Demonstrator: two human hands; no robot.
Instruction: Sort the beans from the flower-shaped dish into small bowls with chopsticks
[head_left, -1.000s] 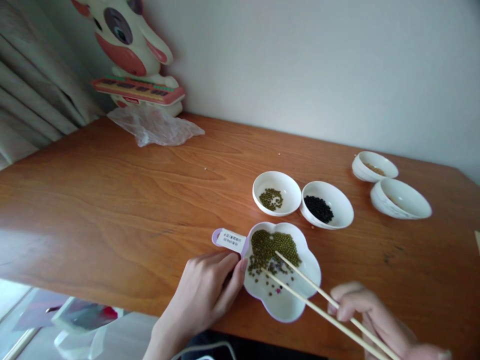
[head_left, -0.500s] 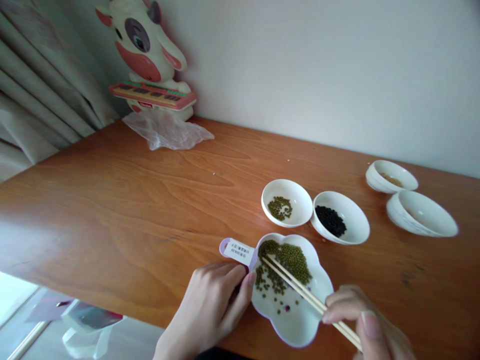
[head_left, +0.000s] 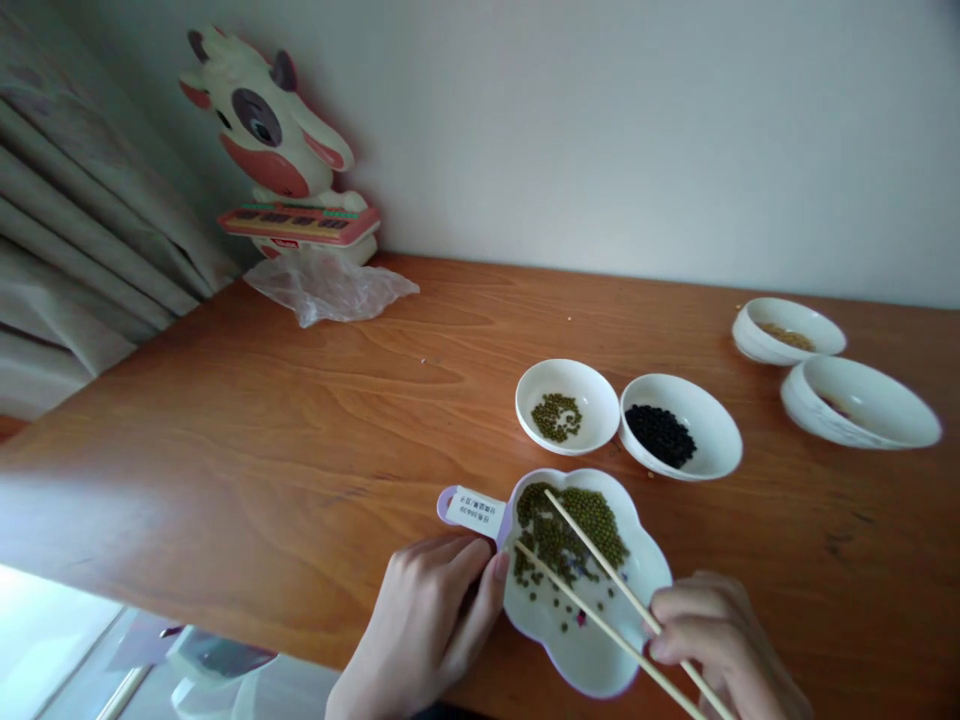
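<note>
A white flower-shaped dish (head_left: pixel 630 535) with a lilac rim and a labelled handle stands near the table's front edge. Green mung beans (head_left: pixel 592 515) cover its far part, with a small dark red bit among the stray ones nearer me. My left hand (head_left: pixel 439 610) is closed at the dish's left edge, just below the handle, thumb against the rim. My right hand (head_left: pixel 724 640) holds a pair of wooden chopsticks (head_left: pixel 600 560), their tips spread apart over the beans. Whether the tips touch any bean I cannot tell.
Beyond the dish sit a white bowl (head_left: pixel 592 385) with some mung beans and a bowl (head_left: pixel 716 430) of black beans. Two more bowls (head_left: pixel 892 400) stand at the right. At the back left are a cow toy keyboard (head_left: pixel 300 225) and a clear plastic bag (head_left: pixel 334 290).
The chopsticks have gone from tips close together to wide apart, one tip now farther right. My left hand stays by the dish. The camera view has shifted slightly.
</note>
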